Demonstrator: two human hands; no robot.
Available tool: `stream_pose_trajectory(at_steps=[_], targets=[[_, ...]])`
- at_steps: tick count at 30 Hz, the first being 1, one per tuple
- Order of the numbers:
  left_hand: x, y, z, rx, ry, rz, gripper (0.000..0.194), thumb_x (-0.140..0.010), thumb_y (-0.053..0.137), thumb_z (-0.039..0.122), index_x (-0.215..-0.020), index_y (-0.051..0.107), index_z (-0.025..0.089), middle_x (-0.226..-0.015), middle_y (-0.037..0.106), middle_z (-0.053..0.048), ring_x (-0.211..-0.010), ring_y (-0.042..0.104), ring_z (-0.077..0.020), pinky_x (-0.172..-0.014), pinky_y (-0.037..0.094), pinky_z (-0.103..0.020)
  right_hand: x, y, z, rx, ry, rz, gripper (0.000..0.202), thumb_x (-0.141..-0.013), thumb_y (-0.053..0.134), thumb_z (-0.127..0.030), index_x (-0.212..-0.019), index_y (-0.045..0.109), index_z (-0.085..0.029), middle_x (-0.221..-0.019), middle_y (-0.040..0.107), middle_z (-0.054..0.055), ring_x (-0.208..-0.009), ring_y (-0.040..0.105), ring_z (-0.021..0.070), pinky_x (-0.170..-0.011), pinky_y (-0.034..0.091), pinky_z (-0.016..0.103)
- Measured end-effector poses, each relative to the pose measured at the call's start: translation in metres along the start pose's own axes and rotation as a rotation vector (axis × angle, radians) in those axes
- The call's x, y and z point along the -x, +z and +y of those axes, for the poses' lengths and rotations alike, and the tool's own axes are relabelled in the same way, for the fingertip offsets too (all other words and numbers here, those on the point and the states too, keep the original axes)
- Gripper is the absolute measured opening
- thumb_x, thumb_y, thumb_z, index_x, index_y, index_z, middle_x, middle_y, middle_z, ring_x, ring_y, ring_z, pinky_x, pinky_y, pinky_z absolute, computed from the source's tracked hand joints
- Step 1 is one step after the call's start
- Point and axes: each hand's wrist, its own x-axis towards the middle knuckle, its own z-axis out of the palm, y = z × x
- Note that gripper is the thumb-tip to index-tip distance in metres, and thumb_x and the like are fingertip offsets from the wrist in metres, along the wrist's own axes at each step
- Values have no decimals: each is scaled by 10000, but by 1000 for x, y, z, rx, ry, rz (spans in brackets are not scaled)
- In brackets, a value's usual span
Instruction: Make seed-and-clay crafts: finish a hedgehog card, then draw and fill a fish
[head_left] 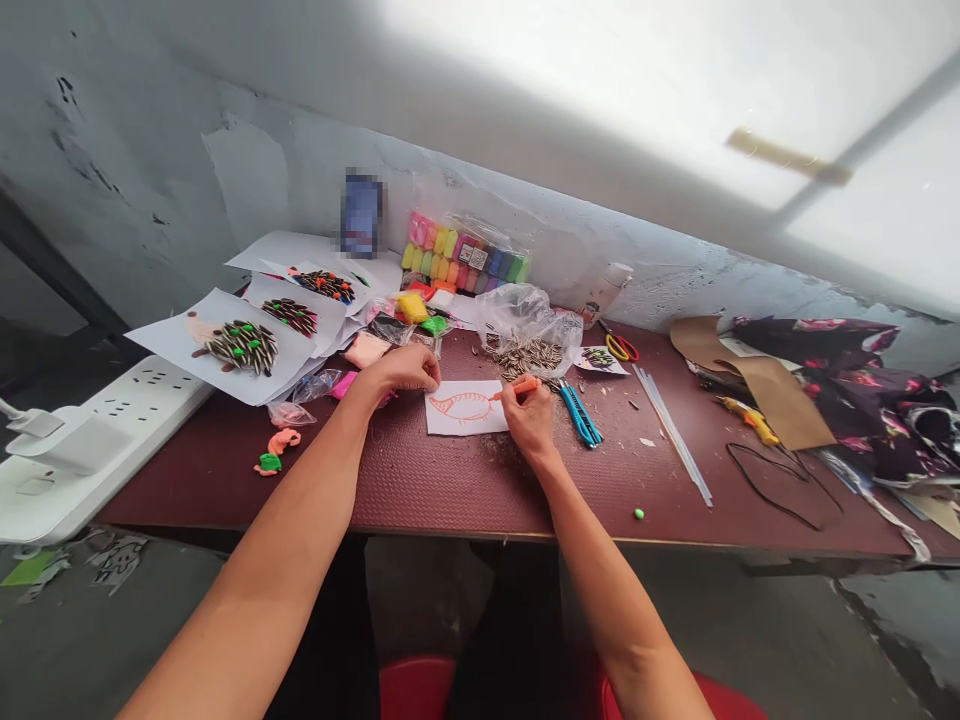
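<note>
My right hand (pixel 529 418) is closed around an orange marker (pixel 523 386), its tip at the right end of an orange outline on a small white paper (pixel 442 420). The outline is a rounded animal shape with a pointed left end, short legs and a scalloped band inside. Fingers curled together, my left hand (pixel 411 368) rests at the paper's upper left corner and grips it there. Just beyond the paper lies a heap of sunflower seeds (pixel 529 356) by a clear plastic bag (pixel 532 310). A blue utility knife (pixel 579 412) lies right beside my right hand.
Seed-covered hedgehog pictures (pixel 244 345) lie at left, near a white power strip (pixel 112 450). Colourful clay packs (pixel 465 255) lean on the wall. Rightward are scissors (pixel 622 347), glue sticks (pixel 675 437), a yellow glue gun (pixel 754 420) and floral cloth (pixel 862 400).
</note>
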Motion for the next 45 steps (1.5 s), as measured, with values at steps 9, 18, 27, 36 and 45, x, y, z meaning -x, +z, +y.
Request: stream_pose_trajectory(at_steps=[9, 18, 27, 36, 45], targets=[[5, 2, 3, -6, 5, 35, 234, -577, 634, 237, -752, 757, 142, -691, 686, -11, -623, 547, -145, -551, 369, -251, 1, 3, 3, 31, 5, -17, 192, -788, 504, -318, -614, 489, -238, -571, 582, -15, -504, 469, 131, -580, 388, 258], [4, 2, 1, -6, 4, 44, 246, -573, 635, 248, -758, 763, 150, -685, 688, -10, -620, 549, -145, -548, 368, -251, 1, 7, 10, 55, -29, -40, 222, -814, 502, -318, -614, 529, -225, -632, 626, 10, -540, 507, 134, -591, 391, 259], [0, 4, -5, 8, 15, 52, 270, -552, 641, 269, -760, 769, 153, -693, 698, -12, -639, 568, -158, -556, 369, -250, 1, 7, 11, 67, -44, -44, 214, -805, 499, -313, -606, 503, -232, -628, 625, 13, -547, 514, 140, -600, 397, 262], [1, 3, -4, -6, 6, 51, 271, -559, 647, 272, -771, 773, 161, -698, 702, -6, -620, 562, -152, -531, 360, -246, 1, 6, 9, 57, -34, -35, 206, -778, 503, -306, -586, 474, -237, -608, 619, 6, -533, 504, 136, -601, 408, 261], [2, 3, -2, -22, 1, 48, 280, -565, 625, 267, -779, 770, 158, -702, 702, -9, -619, 560, -151, -533, 358, -250, 1, 5, 4, -8, 9, -51, 208, -787, 487, -334, -607, 513, -234, -571, 594, -6, -523, 506, 140, -573, 398, 261]])
